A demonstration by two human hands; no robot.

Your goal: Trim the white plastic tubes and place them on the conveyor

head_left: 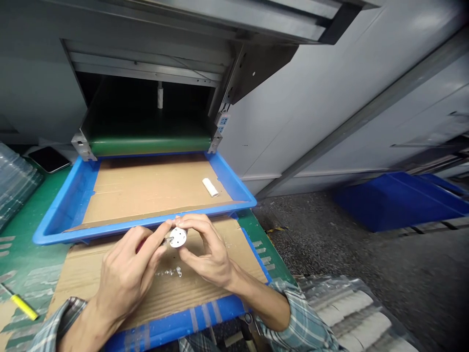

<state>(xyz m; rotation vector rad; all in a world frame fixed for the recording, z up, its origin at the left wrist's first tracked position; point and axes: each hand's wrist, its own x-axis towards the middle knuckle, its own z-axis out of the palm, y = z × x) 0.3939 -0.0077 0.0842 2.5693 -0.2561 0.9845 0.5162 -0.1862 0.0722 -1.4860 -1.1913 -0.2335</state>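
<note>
My right hand [209,252] is closed around a white cylindrical piece [178,238], its round end face turned towards me and dotted with several small holes. Fingertips of my left hand [130,261] are pinched together at the left side of that face. A thin, dark, metal-looking bit shows between them and meets the face, but most of it is hidden by the fingers. Beyond both hands, a similar white cylinder [210,187] lies in the blue tray [146,223], which is lined with cardboard.
A green conveyor belt [150,144] ends above the tray, with another white cylinder [160,98] on it. Cardboard [205,281] lies under my hands. A yellow-handled screwdriver [24,306] and a phone [49,159] lie at left. Wrapped white pieces [348,313] are at lower right.
</note>
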